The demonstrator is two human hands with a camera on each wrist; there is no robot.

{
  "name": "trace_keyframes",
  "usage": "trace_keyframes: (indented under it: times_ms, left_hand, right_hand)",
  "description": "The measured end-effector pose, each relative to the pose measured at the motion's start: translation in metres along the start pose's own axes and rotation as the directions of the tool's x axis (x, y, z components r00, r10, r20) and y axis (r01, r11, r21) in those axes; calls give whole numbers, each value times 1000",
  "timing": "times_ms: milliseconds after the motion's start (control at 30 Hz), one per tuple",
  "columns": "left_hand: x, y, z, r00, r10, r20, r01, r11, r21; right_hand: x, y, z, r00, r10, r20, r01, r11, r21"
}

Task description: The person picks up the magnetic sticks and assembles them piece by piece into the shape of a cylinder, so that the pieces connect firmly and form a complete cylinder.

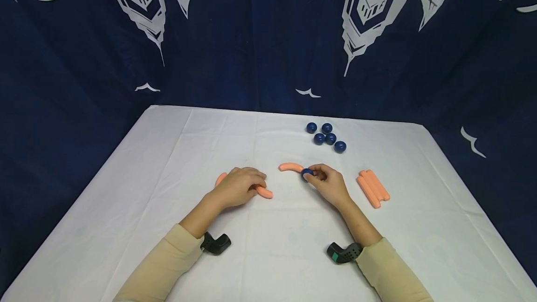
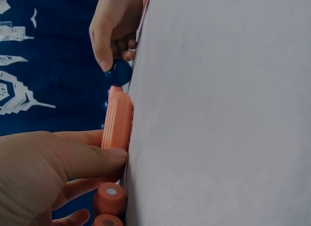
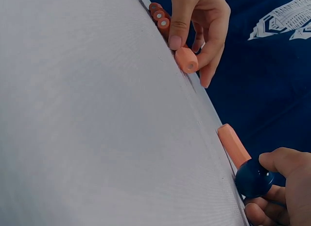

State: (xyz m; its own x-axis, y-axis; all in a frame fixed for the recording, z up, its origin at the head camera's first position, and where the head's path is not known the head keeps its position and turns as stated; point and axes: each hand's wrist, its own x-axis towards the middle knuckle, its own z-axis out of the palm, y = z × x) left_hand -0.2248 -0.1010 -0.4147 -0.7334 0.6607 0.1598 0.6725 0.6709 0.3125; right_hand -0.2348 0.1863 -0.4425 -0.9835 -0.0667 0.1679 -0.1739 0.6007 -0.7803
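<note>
Blue ball (image 1: 307,174): dark, round, glossy. Sits mid-worktop (image 1: 272,255), at 10 o'clock of the right grip (image 1: 332,187), touching a curved orange stick (image 1: 289,166) on its own 10 o'clock side. Held orange stick (image 1: 264,192): lengthwise grooves, small grey disc in its end; sits at the left grip (image 1: 238,187), one end poking out at 4 o'clock. Right grip pinches the ball; left pinches its stick, back of hand up. Forearms (image 1: 197,218) enter from 7 and 5 o'clock. Loose balls (image 1: 330,139) at right grip's 12, loose sticks (image 1: 368,191) at 3.
</note>
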Motion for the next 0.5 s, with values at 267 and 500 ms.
trace_keyframes:
  times_ms: [267, 500]
  left_hand:
    - [1, 6, 4, 999, 11, -37, -12, 1000, -22]
    - [6, 13, 7, 998, 32, -54, -37, 994, -103]
  right_hand:
    - [-1, 1, 1, 1000, 3, 3, -3, 1000, 4]
    - [-1, 0, 0, 1000, -4, 2, 4, 1000, -6]
